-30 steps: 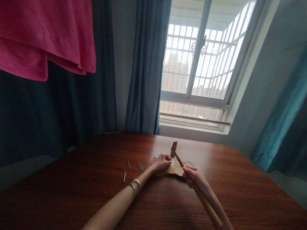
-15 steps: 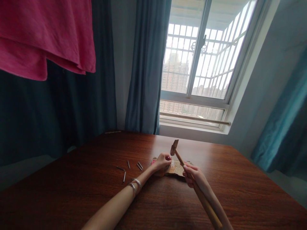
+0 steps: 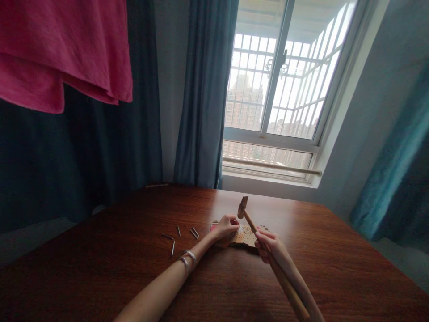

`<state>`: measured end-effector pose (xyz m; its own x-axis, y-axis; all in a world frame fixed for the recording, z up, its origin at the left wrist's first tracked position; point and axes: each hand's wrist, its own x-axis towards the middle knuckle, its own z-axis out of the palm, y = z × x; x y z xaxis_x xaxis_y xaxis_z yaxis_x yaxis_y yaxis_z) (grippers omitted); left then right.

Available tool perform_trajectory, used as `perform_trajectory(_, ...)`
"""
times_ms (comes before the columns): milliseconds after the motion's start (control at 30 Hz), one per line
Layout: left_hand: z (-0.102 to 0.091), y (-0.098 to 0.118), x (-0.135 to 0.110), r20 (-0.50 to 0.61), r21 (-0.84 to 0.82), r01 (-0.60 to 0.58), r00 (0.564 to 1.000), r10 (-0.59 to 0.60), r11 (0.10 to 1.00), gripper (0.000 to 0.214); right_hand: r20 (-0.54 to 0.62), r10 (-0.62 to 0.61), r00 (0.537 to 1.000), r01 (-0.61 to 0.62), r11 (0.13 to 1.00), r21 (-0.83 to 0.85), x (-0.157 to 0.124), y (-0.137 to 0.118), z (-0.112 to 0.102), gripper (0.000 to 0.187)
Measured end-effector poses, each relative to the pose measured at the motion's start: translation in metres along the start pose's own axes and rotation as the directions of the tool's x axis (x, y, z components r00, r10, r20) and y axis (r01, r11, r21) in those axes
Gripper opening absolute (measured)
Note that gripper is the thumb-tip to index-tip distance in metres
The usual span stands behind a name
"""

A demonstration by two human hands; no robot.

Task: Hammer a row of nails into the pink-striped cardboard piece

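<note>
Hammer (image 3: 250,221) gripped by its handle in right hand (image 3: 272,246); head barely shifted since half a second ago, still poised close by left hand (image 3: 229,226), contact impossible to tell. Left hand kept in same spot, fingers curled together; whether anything is pinched cannot be told. Tan speckled sheet (image 3: 246,237), partly covered by left hand, left unmoved on bench (image 3: 214,286). Loose metal rods (image 3: 173,248) left undisturbed to left, same scatter seen.
</note>
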<state>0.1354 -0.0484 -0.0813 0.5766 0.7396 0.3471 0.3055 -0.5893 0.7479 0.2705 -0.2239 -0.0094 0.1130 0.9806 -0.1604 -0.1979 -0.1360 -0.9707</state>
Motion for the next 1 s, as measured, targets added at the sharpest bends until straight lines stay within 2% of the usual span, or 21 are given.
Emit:
perform_trajectory(433,-0.0003,0.0033,0.0001,0.009,0.014,0.017,1.000,-0.017,1.000,0.008,0.002,0.026,1.000,-0.026,1.000,-0.013,0.0008,0.0014,-0.0004,0.037)
perform_trajectory(633,-0.0001,0.0017,-0.0007,-0.004,0.009,-0.004,1.000,0.004,1.000,0.007,-0.006,0.005,1.000,-0.005,1.000,0.031,0.0007,0.0000,-0.0007,0.044)
perform_trajectory(833,-0.0017,0.0035,-0.0012,0.004,0.007,0.021,1.000,-0.021,1.000,0.007,0.017,0.041,0.999,-0.041,0.999,0.000,-0.0002,-0.0017,-0.0007,0.038)
perform_trajectory(1000,-0.0019,0.0031,-0.0011,0.002,0.013,-0.010,1.000,0.010,1.000,0.009,-0.025,-0.015,1.000,0.015,1.000,-0.001,-0.0026,-0.0061,-0.0044,0.034)
